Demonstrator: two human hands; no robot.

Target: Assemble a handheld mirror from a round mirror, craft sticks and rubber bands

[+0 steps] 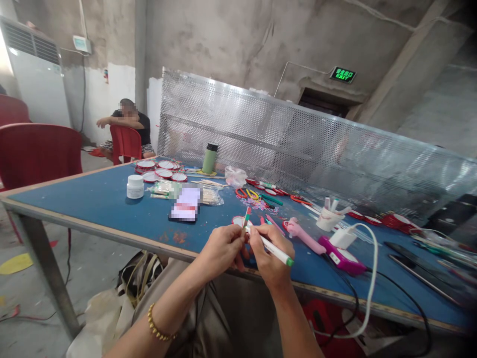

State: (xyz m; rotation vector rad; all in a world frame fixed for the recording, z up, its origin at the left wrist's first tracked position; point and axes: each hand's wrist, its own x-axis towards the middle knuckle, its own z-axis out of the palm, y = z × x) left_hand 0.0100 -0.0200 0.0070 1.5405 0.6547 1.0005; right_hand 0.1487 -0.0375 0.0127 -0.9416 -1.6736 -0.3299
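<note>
My left hand is closed in a pinch on a small stick painted red, white and green, holding it upright over the near edge of the blue table. My right hand grips a white pen with a green end, its tip against the stick. A gold bead bracelet is on my left wrist. The two hands touch each other just above the table edge.
On the table lie a phone, a white jar, a green flask, round red-rimmed discs, a cup of pens, a pink tool and a magenta box with a white charger cable. A perforated metal sheet stands behind. A person sits on a red chair at back left.
</note>
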